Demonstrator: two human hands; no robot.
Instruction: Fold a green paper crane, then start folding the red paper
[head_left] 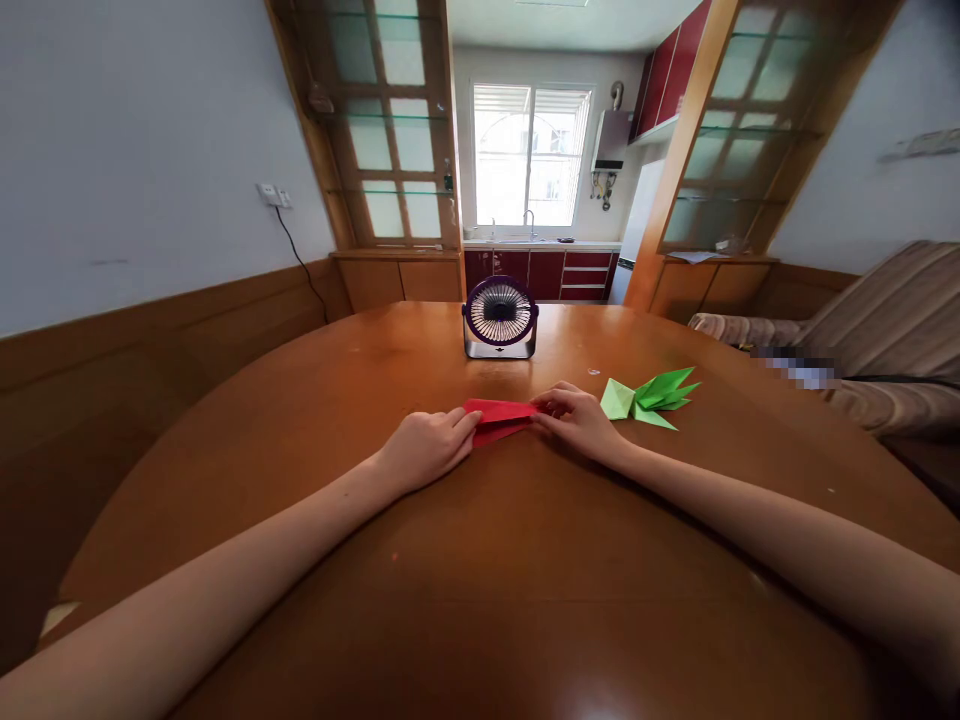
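Observation:
A folded sheet of red paper (501, 411) lies low over the middle of the table, with a dark crease or gap running along its length. My left hand (430, 446) pinches its left end between thumb and fingers. At the narrower right end, my right hand (576, 420) grips the paper with its fingertips. Just right of that hand sits a folded green paper piece (660, 398) with pointed, leaf-like tips, and a paler green part (618, 399) adjoins it on the left.
A small dark purple fan (500, 315) stands upright on the wooden table (420, 600) beyond the red paper. A striped armchair (885, 330) is at the right. A black cord (296, 255) hangs from a wall socket on the left.

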